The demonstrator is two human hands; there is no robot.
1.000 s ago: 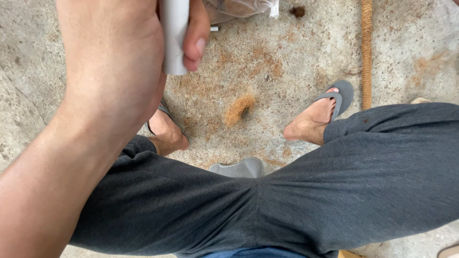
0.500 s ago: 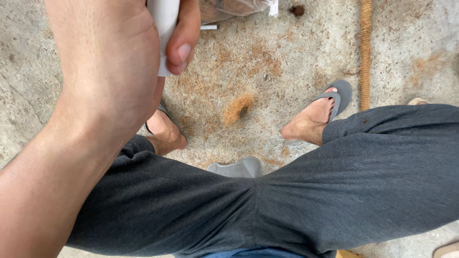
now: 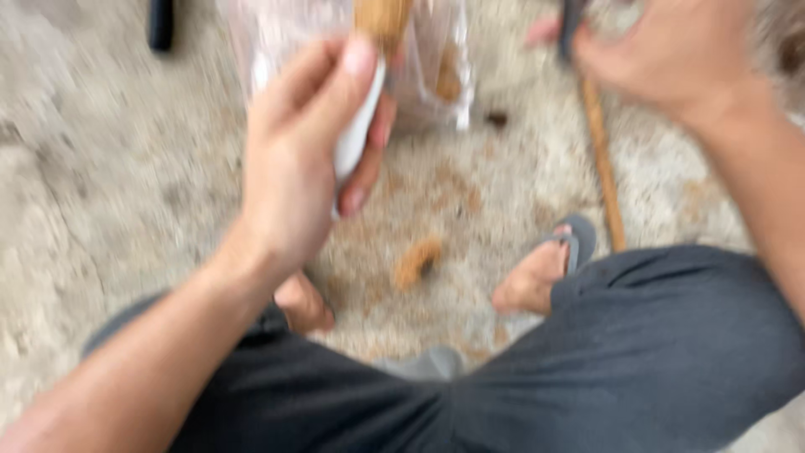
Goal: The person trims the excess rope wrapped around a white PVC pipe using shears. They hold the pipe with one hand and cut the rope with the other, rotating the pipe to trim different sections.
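Left hand (image 3: 293,159) wrapped around white handle (image 3: 356,138) topped by brown wooden piece (image 3: 381,18); right hand (image 3: 662,50) closed on dark tool (image 3: 572,21), blurred. Below both, orange shavings (image 3: 419,262) strewn over concrete floor (image 3: 109,210): some carving apparently done, wood not yet finished.

Whole frame smeared by motion blur. White handle (image 3: 356,138) mostly hidden inside the left hand (image 3: 293,159); brown end at top centre cut off by the upper edge. Right hand (image 3: 662,50), upper right, clipped by the top edge, the dark thing (image 3: 573,21) in it too blurred to name. Clear bag (image 3: 436,75) behind, contents unreadable. Black object (image 3: 161,23), upper left, cut off, unidentifiable.
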